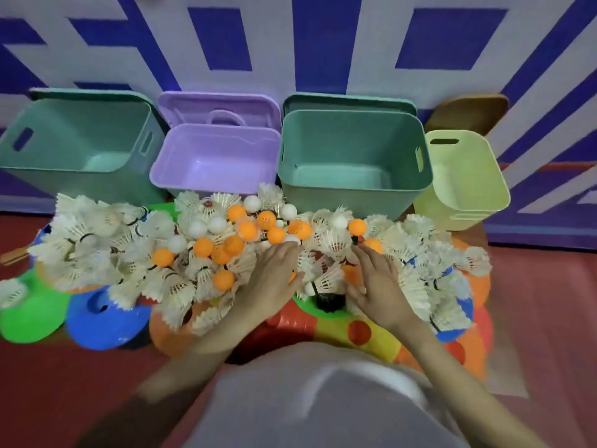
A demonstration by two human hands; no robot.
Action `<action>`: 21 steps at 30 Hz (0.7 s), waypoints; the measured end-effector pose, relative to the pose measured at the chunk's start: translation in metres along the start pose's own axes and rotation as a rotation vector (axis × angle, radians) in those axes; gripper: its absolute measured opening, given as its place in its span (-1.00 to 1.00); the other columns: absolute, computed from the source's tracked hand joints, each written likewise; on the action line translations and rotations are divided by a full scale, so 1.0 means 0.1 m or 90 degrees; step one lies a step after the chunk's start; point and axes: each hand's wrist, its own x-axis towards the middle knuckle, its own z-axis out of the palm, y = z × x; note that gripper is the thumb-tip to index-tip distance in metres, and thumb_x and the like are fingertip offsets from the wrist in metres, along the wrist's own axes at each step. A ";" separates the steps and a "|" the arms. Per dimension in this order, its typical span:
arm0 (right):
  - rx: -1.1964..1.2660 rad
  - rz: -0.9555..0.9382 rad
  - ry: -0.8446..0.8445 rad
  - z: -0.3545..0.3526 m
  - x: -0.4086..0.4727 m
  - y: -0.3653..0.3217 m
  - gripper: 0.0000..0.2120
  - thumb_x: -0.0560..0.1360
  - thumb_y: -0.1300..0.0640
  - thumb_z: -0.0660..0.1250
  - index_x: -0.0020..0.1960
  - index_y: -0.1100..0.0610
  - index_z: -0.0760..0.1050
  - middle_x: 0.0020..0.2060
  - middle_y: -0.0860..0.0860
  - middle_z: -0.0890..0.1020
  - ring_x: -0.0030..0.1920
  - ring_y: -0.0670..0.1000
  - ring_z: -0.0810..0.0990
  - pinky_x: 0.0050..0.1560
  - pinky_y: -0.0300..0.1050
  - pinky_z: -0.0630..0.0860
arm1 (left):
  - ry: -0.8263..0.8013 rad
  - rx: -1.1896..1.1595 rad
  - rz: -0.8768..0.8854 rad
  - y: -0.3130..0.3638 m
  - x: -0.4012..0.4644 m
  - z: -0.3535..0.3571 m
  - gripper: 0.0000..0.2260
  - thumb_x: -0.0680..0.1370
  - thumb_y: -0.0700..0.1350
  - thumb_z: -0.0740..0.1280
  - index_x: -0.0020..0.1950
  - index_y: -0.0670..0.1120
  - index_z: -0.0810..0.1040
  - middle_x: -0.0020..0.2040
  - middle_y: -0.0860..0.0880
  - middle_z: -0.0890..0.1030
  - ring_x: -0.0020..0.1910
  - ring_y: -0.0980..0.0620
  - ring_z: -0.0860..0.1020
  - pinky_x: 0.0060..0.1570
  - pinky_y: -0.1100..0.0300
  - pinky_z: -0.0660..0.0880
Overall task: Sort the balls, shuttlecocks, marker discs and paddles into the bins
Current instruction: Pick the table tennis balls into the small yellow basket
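Observation:
A wide heap of white feather shuttlecocks (97,250) covers the floor in front of me, mixed with orange balls (203,247) and white balls (252,203). Coloured marker discs lie under and around it: green (29,315), blue (103,324), orange (168,334). My left hand (271,279) and my right hand (374,282) lie palm down with straight fingers on the heap's middle, either side of a few shuttlecocks (326,276). Neither hand grips anything. A wooden paddle handle (14,255) pokes out at the far left.
Four bins stand along the blue and white wall: a teal bin (77,147), a purple bin (213,160), a darker teal bin (352,156) and a yellow-green bin (462,176). Lids lean behind them. Red floor lies left and right.

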 end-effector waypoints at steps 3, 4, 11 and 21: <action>-0.013 -0.026 0.014 -0.02 0.03 0.08 -0.43 0.54 0.05 0.31 0.46 0.21 0.24 0.40 0.16 0.35 0.42 0.16 0.26 0.42 0.03 0.05 | 0.020 0.007 0.046 0.04 0.07 0.01 -0.60 0.60 -0.07 0.26 0.43 -0.13 0.38 0.38 -0.07 0.42 0.38 -0.06 0.33 0.38 0.05 0.23; -0.021 -0.028 0.016 -0.06 0.03 0.10 -0.44 0.52 0.07 0.33 0.45 0.22 0.27 0.38 0.17 0.37 0.40 0.17 0.29 0.39 0.02 0.08 | 0.025 0.002 0.056 0.07 0.10 -0.01 -0.62 0.61 -0.06 0.26 0.41 -0.13 0.40 0.37 -0.07 0.44 0.36 -0.06 0.34 0.36 0.07 0.22; -0.006 -0.001 0.039 -0.08 -0.07 0.40 -0.50 0.48 0.06 0.36 0.35 0.23 0.38 0.26 0.19 0.47 0.27 0.24 0.44 0.28 0.15 0.38 | 0.055 0.006 0.170 0.49 0.38 0.21 -0.69 0.53 -0.03 0.36 0.23 -0.13 0.56 0.17 -0.05 0.59 0.18 -0.08 0.49 0.15 0.03 0.41; -0.059 0.017 0.073 0.01 0.00 0.61 -0.58 0.42 0.18 0.44 0.25 0.18 0.49 0.11 0.17 0.54 0.08 0.24 0.51 0.04 0.09 0.43 | 0.008 0.259 0.147 0.93 0.58 0.40 -0.85 0.49 -0.06 0.36 -0.01 -0.10 0.59 -0.09 -0.08 0.63 -0.02 -0.10 0.56 -0.05 0.07 0.44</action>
